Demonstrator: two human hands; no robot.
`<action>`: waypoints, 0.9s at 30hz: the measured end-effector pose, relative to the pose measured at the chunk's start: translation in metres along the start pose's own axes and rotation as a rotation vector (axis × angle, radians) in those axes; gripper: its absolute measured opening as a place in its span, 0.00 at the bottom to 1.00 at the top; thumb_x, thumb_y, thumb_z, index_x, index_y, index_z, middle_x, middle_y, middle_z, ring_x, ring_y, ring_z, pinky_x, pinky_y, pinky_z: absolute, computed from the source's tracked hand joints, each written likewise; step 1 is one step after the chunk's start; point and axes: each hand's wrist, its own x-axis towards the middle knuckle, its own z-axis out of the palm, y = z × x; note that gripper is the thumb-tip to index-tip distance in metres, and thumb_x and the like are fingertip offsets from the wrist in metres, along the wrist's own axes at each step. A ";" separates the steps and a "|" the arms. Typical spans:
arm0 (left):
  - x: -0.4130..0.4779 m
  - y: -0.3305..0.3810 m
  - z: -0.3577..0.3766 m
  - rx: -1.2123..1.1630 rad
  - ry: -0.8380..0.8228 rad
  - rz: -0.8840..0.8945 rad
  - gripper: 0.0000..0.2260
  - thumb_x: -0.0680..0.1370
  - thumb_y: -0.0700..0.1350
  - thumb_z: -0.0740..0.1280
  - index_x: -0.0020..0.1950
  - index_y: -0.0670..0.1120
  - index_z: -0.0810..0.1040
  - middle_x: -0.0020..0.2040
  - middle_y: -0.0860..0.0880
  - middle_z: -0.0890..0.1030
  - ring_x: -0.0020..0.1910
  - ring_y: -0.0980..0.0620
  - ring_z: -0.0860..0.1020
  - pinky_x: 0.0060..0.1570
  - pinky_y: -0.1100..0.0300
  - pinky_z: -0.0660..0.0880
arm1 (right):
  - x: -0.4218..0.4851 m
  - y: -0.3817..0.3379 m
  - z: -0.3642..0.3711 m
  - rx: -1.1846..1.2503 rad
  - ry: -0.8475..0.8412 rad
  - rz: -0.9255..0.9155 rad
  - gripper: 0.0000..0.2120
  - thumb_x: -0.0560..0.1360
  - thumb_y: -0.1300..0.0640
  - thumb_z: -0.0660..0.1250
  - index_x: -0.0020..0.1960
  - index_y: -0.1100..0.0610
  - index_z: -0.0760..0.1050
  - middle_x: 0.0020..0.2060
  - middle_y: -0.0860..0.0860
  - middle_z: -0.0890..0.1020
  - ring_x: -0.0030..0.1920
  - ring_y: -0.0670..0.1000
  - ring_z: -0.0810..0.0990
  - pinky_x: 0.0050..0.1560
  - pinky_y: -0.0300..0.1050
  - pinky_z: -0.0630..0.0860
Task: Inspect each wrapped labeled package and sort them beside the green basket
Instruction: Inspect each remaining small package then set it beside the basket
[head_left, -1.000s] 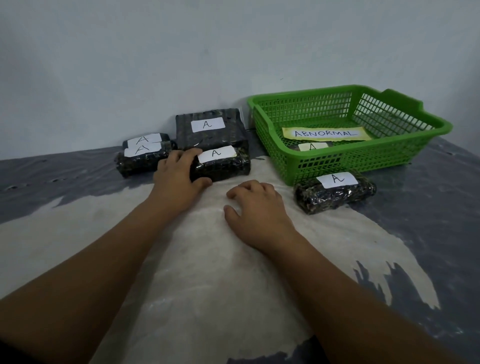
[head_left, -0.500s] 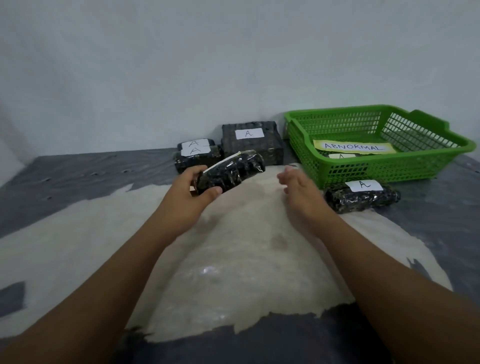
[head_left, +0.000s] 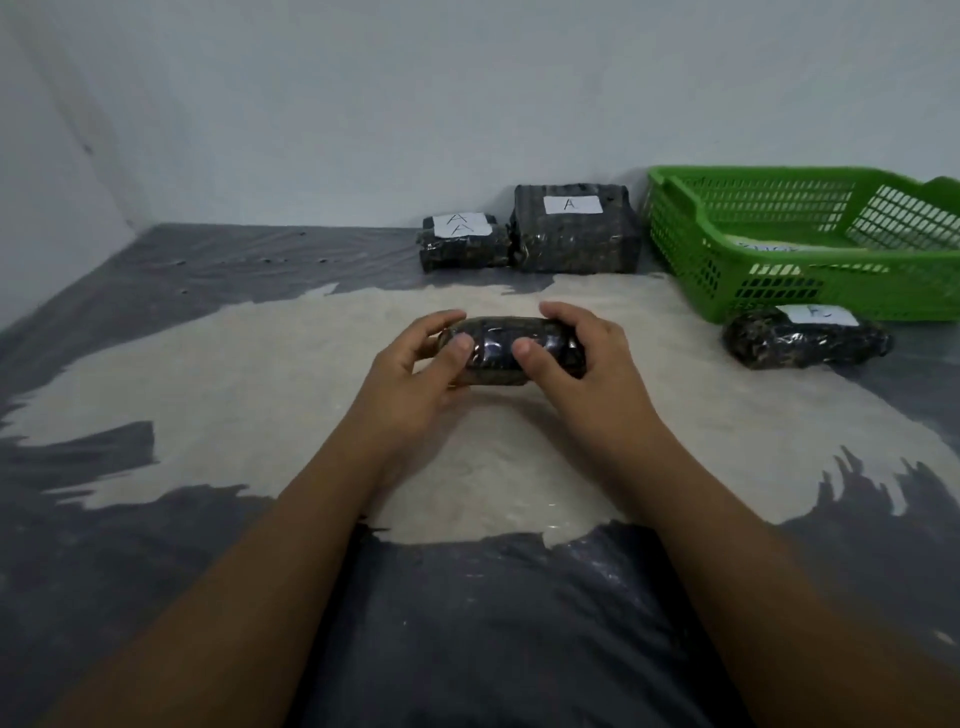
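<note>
Left hand (head_left: 415, 374) and right hand (head_left: 582, 364) both gripping 1 dark wrapped package (head_left: 506, 351), fingers curled around its ends, green basket (head_left: 779, 291) far right

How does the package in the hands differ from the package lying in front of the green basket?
The held package is gripped at its ends by the left hand and right hand; the package by the basket lies untouched. The held package shows no label from here; the other shows a white label on top. Both are oblong, dark and wrapped in shiny film.
</note>
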 end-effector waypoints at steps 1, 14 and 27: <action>0.002 0.001 0.001 -0.023 -0.004 0.001 0.10 0.80 0.43 0.63 0.60 0.51 0.77 0.54 0.48 0.80 0.47 0.55 0.83 0.45 0.62 0.79 | 0.002 -0.001 -0.001 -0.016 0.004 -0.005 0.21 0.75 0.46 0.68 0.67 0.45 0.71 0.62 0.48 0.68 0.51 0.33 0.71 0.45 0.16 0.65; 0.002 -0.001 0.009 0.043 -0.041 0.073 0.10 0.81 0.48 0.60 0.61 0.56 0.75 0.57 0.51 0.80 0.50 0.49 0.83 0.49 0.58 0.80 | -0.002 -0.004 -0.001 -0.231 0.070 -0.007 0.30 0.70 0.36 0.69 0.69 0.43 0.69 0.64 0.47 0.64 0.59 0.45 0.73 0.60 0.37 0.71; 0.000 -0.010 0.011 0.354 -0.032 0.225 0.15 0.74 0.60 0.62 0.60 0.60 0.70 0.57 0.49 0.76 0.51 0.48 0.79 0.52 0.52 0.78 | 0.002 -0.003 0.003 -0.173 0.080 0.009 0.19 0.74 0.41 0.67 0.63 0.45 0.73 0.59 0.47 0.66 0.54 0.43 0.74 0.52 0.26 0.67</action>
